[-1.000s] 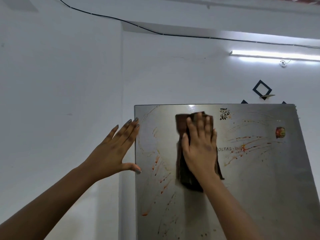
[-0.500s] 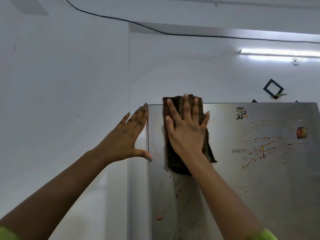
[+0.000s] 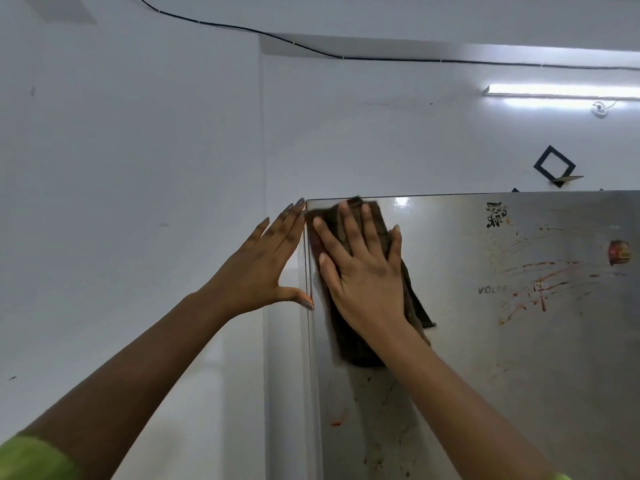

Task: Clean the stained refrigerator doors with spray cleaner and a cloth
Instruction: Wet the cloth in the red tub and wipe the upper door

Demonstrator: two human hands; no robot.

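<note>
The steel refrigerator door (image 3: 485,358) fills the lower right, streaked with red-orange stains (image 3: 540,285) around its logo. A dark brown cloth (image 3: 353,344) lies flat against the door's top left corner. My right hand (image 3: 363,271) presses it there with straight, spread fingers. My left hand (image 3: 263,268) rests flat against the door's left edge, fingers straight, thumb tip touching the door front. Faint stain marks remain low on the left part of the door (image 3: 336,422). No spray bottle is in view.
A white wall (image 3: 138,202) stands to the left of the refrigerator and behind it. A black cable (image 3: 311,50) runs along the wall above, and a lit tube light (image 3: 561,91) hangs at the upper right. A round red sticker (image 3: 620,252) sits on the door's right side.
My right hand has slid the cloth left and up, from the door's upper middle to its top left corner. My left hand stayed at the left edge. The left-side stains have faded.
</note>
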